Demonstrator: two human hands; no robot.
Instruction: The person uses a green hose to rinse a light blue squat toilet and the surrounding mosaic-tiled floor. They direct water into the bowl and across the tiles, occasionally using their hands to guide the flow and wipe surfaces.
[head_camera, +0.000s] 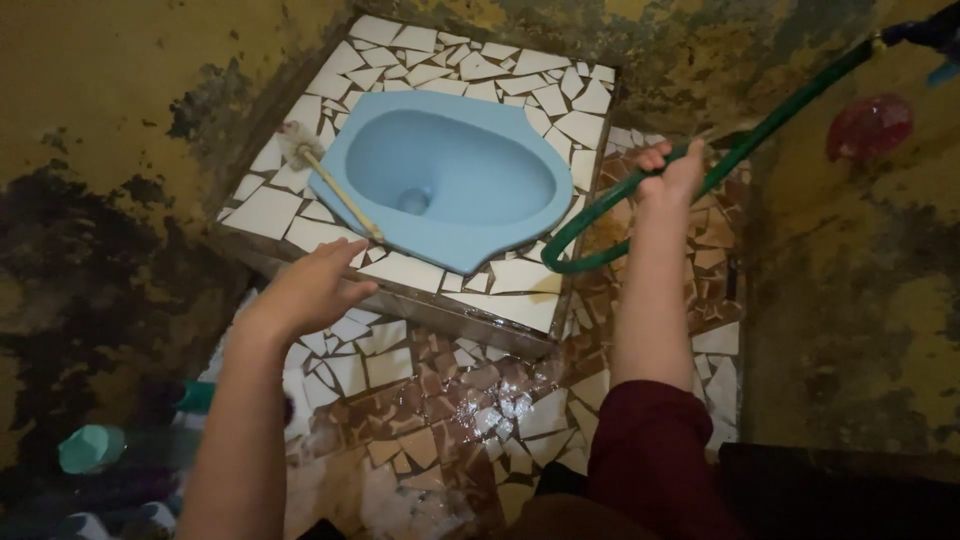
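The right hand gripped the green hose tight; the left hand, open and empty, reached for the brush just past its fingers.

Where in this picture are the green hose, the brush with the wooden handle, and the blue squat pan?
green hose (770, 125), head view, on its straight stretch above the hand.
brush (340, 192), head view, on the middle of its wooden handle.
blue squat pan (470, 150), head view, on the inner bowl wall.
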